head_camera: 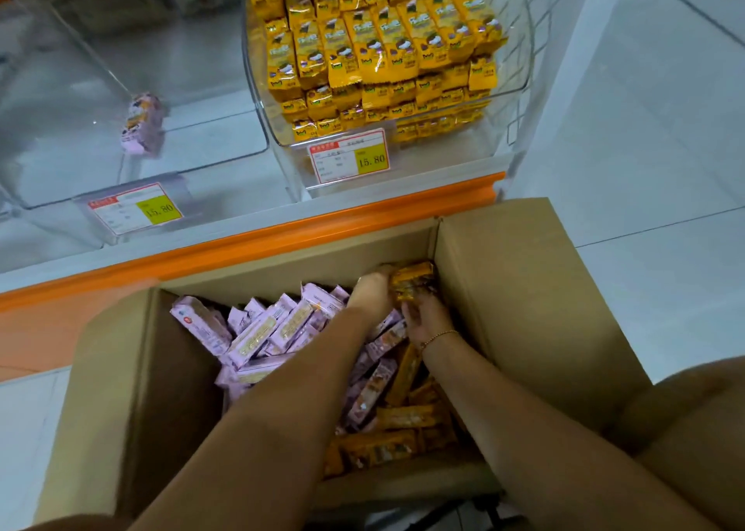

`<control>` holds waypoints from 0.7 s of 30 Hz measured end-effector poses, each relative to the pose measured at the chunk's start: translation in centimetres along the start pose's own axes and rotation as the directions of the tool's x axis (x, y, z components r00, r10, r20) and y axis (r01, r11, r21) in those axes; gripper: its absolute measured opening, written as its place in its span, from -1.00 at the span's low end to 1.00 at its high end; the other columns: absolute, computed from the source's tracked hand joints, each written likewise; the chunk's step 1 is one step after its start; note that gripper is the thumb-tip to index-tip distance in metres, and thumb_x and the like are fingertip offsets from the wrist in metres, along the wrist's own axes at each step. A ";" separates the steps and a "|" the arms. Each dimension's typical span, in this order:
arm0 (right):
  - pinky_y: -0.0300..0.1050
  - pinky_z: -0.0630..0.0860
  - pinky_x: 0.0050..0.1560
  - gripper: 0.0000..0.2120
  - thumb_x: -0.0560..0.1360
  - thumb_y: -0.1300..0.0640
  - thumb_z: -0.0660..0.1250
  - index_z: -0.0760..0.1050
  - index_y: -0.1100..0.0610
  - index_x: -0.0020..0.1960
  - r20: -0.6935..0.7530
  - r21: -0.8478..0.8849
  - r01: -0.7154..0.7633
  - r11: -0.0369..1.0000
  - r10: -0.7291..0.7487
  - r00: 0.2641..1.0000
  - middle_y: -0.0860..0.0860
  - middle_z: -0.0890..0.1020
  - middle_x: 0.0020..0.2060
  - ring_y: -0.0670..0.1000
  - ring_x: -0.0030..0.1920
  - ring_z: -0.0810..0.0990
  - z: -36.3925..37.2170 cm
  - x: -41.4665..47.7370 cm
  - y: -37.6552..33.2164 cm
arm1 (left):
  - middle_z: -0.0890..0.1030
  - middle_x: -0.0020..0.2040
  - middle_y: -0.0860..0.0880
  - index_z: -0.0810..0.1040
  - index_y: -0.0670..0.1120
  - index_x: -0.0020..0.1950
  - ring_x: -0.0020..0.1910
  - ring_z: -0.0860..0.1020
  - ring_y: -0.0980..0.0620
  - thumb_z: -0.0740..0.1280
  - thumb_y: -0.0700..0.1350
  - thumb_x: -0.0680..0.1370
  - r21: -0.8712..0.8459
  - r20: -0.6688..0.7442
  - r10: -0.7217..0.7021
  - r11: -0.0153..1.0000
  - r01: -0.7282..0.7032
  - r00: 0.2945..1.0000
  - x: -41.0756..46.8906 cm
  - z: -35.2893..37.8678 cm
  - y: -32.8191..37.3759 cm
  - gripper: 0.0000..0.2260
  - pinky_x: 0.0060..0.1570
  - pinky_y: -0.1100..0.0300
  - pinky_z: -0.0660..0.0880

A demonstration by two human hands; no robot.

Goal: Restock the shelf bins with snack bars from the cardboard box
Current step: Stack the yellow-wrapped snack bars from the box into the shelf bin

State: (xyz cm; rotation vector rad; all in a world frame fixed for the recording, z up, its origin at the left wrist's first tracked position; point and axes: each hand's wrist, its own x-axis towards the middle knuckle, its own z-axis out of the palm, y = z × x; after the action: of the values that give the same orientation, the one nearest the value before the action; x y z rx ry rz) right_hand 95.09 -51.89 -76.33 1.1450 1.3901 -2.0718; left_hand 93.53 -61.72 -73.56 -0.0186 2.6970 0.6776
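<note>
An open cardboard box (pixel 524 296) stands on the floor below the shelf, holding several purple snack bars (pixel 258 329) on its left side and orange snack bars (pixel 387 446) on its right. Both my hands reach into its far right corner. My left hand (pixel 373 292) and my right hand (pixel 427 321) together grip a small bunch of orange bars (pixel 413 282), lifted just above the pile. On the shelf, the right clear bin (pixel 520 87) is stacked full of yellow-orange bars (pixel 379 47). The left clear bin (pixel 60 135) holds only a few purple bars (pixel 141 125).
An orange shelf edge (pixel 282 232) runs between the bins and the box. Price tags reading 15.80 hang on the left bin (pixel 135 208) and the right bin (pixel 348 155). White tiled floor (pixel 653 127) lies to the right. My knee (pixel 693 430) is beside the box.
</note>
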 end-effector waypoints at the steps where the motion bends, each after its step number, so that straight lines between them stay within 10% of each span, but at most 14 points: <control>1: -0.37 0.52 -0.40 -0.80 0.57 0.29 0.22 0.47 0.27 0.18 -0.016 0.008 0.014 1.000 -0.014 1.000 0.13 0.47 0.11 -0.07 -0.13 0.50 0.1 0.1 0.4 | 0.54 0.25 -0.21 0.42 -0.10 0.39 0.22 0.50 -0.20 0.24 -0.25 0.53 0.018 -0.006 -0.002 1.000 0.002 1.000 0.4 0.5 0.0 -0.59 0.20 0.02 0.40; 4: -0.44 0.52 -0.36 -0.80 0.59 0.30 0.17 0.51 0.28 0.15 0.018 0.027 0.041 0.999 -0.042 0.999 0.12 0.52 0.13 -0.06 0.08 0.52 0.4 -0.1 1.2 | 0.51 0.23 -0.16 0.52 -0.07 0.29 0.23 0.45 -0.16 0.23 -0.17 0.52 0.075 0.016 -0.028 0.997 0.027 0.999 0.5 1.9 -0.5 -0.66 0.22 0.13 0.31; 8: -0.39 0.44 -0.36 -0.68 0.57 0.44 0.06 0.34 0.18 -0.30 0.107 0.243 -0.201 0.949 0.180 0.978 0.05 0.38 -0.30 -0.10 -0.29 0.38 0.2 0.2 0.9 | 0.56 0.16 -0.18 0.60 -0.16 0.16 0.20 0.44 -0.15 0.29 -0.21 0.52 -0.086 -0.008 -0.094 0.992 0.093 0.996 -0.3 2.6 -1.5 -0.75 0.10 0.33 0.23; 21: -0.39 0.40 -0.57 -0.84 0.54 0.04 0.32 0.44 0.13 -0.01 0.065 0.148 -0.118 0.982 0.109 0.992 0.03 0.44 -0.27 -0.08 -0.34 0.40 1.6 -0.2 -0.5 | 0.58 -0.28 0.00 0.59 -0.11 0.02 -0.38 0.52 0.12 0.40 -0.11 0.51 -0.688 -0.053 -0.335 0.695 0.208 0.941 -7.9 -1.8 -3.3 -0.87 -0.27 0.21 0.46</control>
State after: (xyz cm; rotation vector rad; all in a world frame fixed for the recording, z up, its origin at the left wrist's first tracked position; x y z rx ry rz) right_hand 94.18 -53.07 -75.62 1.1862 1.1304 -2.1403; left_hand 100.63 -66.04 -70.88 -0.6835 2.3528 1.5754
